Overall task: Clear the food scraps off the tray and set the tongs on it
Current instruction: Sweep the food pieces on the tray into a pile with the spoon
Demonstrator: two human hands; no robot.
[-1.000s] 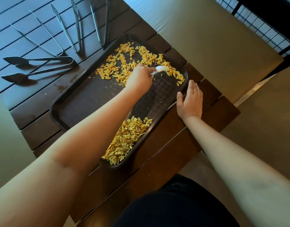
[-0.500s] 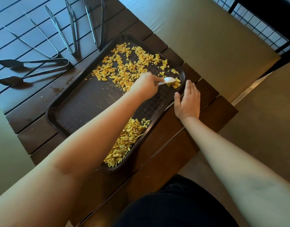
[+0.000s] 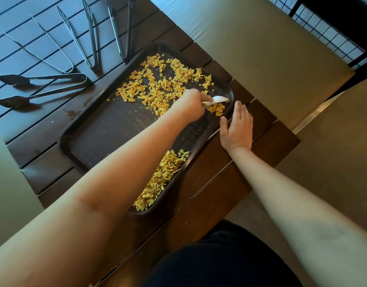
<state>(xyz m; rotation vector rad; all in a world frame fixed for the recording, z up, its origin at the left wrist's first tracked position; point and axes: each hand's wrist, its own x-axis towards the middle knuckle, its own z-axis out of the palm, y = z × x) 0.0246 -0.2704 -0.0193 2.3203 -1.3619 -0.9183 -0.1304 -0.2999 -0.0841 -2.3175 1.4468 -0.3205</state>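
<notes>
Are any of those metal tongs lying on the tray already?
No: all the tongs lie on the slatted table beyond the tray, which holds only yellow scraps.

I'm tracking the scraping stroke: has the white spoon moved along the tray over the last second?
Yes. The white spoon in the left hand has swept from mid-tray toward the tray rim beside the right hand.

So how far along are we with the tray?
Partly done. A heap of scraps sits gathered at the near end of the tray, whose middle looks mostly bare. The left hand holds a white spoon among loose scraps; the right hand rests flat beside the rim. The tongs lie on the table.
</notes>
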